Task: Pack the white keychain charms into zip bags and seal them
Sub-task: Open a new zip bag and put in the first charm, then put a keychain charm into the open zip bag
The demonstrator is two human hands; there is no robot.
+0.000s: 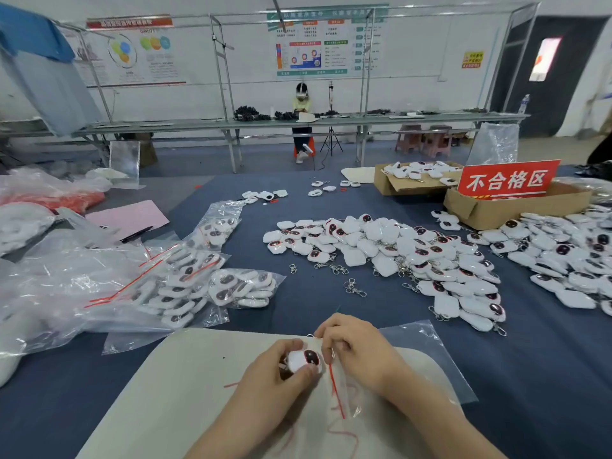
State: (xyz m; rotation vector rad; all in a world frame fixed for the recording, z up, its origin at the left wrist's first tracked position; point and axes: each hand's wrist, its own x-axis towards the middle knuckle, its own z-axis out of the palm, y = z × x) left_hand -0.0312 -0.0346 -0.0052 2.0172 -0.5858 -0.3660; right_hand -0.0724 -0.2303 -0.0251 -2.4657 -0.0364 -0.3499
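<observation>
A charm (303,359) clasped in the left grip (276,377) is judged mid-insertion into the zip bag (346,404) pinched by the right grip (357,349); sealing is needed next

a red sign (508,179) standing in a cardboard box (516,207) reads 不合格区 in white; the wall posters (324,41) are too blurred to read.

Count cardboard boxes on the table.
2. The open box holding white charms sits far right-centre; the second box, carrying the red sign, is right beside it. Others may be off-frame.
</observation>
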